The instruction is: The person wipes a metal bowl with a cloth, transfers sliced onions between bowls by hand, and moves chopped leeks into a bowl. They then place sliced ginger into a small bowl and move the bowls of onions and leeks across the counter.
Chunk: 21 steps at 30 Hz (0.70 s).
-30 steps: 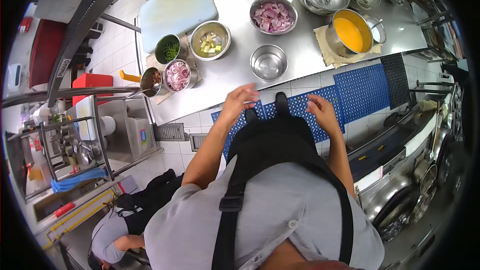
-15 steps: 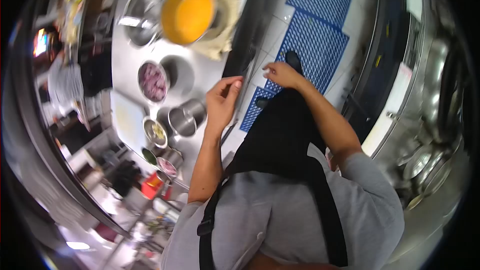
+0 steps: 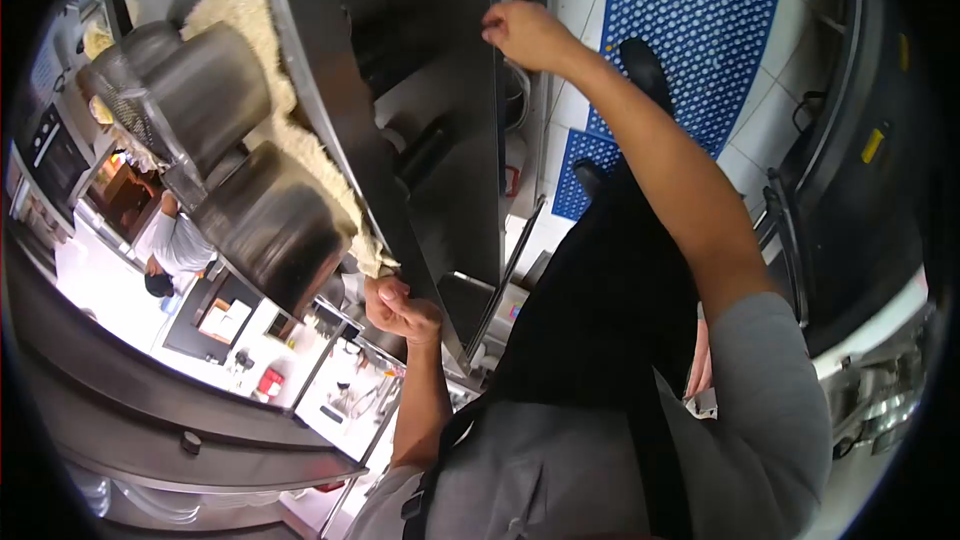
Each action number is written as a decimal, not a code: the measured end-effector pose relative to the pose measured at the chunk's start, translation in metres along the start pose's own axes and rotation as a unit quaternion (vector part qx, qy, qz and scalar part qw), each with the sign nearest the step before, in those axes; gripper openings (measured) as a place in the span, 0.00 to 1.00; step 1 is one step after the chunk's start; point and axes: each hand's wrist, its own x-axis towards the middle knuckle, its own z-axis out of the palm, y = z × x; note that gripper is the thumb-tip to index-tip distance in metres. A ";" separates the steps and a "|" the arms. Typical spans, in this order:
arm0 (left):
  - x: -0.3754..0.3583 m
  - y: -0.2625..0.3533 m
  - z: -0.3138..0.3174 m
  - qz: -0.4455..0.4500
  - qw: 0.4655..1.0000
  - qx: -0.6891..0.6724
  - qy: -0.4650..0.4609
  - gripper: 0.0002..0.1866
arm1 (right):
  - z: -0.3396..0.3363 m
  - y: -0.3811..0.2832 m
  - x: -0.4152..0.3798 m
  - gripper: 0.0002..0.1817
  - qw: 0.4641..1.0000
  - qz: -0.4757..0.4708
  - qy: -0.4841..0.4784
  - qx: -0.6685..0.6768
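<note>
Your left hand (image 3: 400, 312) is curled at the near corner of the cloth (image 3: 310, 155), on the counter (image 3: 312, 60) by the bases of 2 metal pots (image 3: 220, 85); I can't tell if you're pinching it. Your right hand (image 3: 525, 35) is loosely curled, contents unclear. The cloth looks soft and light: best gripped by its free border. Mind the counter edge; room lies over the blue mat (image 3: 690, 40).

The head camera looks forward and down; chest (image 3: 570, 470) close, blue mat (image 3: 700, 50) farther off.
</note>
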 end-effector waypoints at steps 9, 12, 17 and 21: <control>-0.001 0.006 0.006 -0.028 0.989 0.144 0.027 0.29 | 0.085 -0.050 0.089 0.21 0.999 -0.002 0.007 0.037; -0.001 0.005 0.006 -0.012 0.987 0.157 0.031 0.30 | 0.125 -0.083 0.115 0.21 0.994 0.008 0.101 0.029; -0.005 0.000 0.005 -0.025 0.992 0.125 0.024 0.30 | 0.184 -0.067 0.175 0.17 0.960 -0.121 0.192 -0.164; -0.007 -0.015 0.002 0.020 0.999 0.018 0.023 0.25 | 0.134 -0.064 0.144 0.11 0.965 -0.092 0.154 -0.189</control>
